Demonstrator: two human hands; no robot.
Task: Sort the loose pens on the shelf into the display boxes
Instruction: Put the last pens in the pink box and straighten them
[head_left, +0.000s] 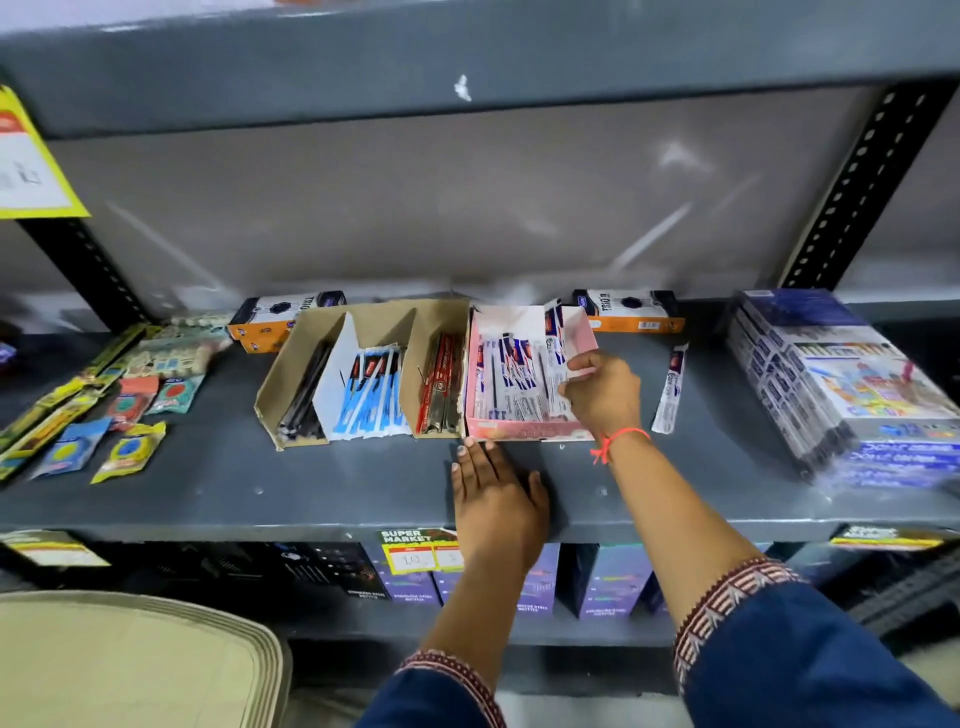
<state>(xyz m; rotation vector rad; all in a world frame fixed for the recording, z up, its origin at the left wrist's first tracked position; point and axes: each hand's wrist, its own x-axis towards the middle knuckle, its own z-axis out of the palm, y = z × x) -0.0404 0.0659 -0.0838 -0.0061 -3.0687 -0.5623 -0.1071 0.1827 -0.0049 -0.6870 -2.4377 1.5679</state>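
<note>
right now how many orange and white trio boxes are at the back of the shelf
2. One trio box lies at the back left, behind the brown divided display box. The other trio box lies at the back right, behind the pink display box. More may be hidden behind these.

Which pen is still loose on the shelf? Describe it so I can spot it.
Find the pink box on the grey shelf. Right of it, past the right hand, one wrapped pen lies alone on the bare shelf. Unlike its matching neighbours, it sits outside any box.

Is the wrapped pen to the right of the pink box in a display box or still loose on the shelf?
Loose. The wrapped pen lies flat on the bare shelf, outside the pink box, untouched by the right hand.
</note>
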